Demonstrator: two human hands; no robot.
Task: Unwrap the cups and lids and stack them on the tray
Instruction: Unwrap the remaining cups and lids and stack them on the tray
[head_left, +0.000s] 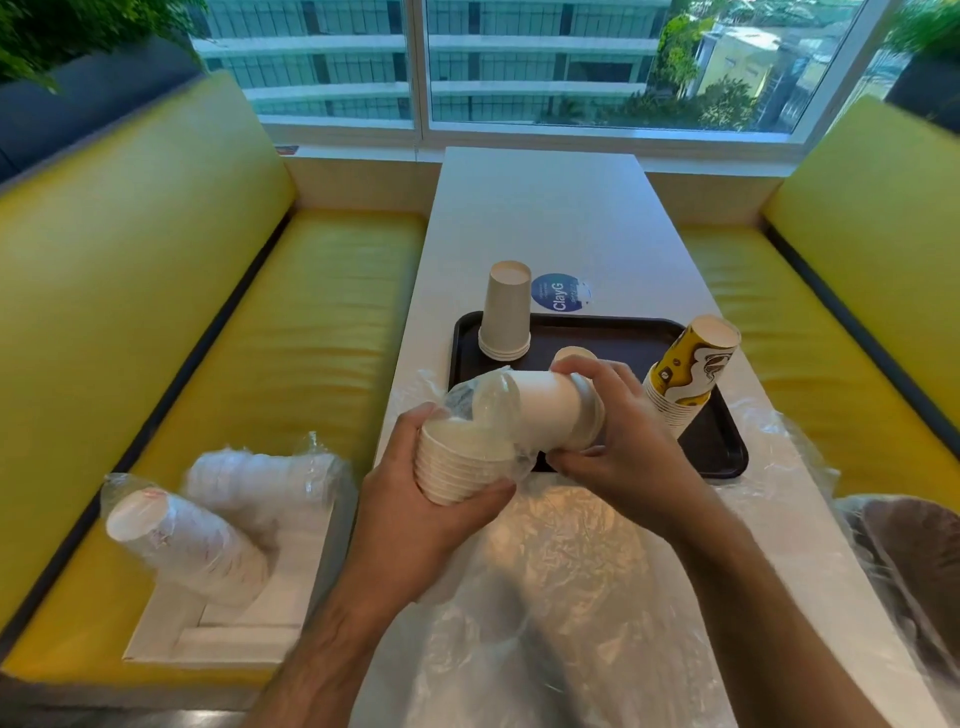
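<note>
White cup stack (498, 431), part-sleeved in clear wrap (483, 400), held above the tray's (722, 447) near edge: left hand (415, 493) grips the rim end, right hand (618, 436) grasps the base end. Stack bends mid-length; best kept straight while peeling the wrap, so cups stay nested

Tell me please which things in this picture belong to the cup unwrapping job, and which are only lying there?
Belong to the job:
- white cup stack, gripped by left hand and right hand
- dark tray
- beige cup stack and yellow patterned cup stack on the tray
- wrapped cup sleeves on the left bench

Just lying about:
- blue round sticker
- empty plastic wrap on the table
</note>
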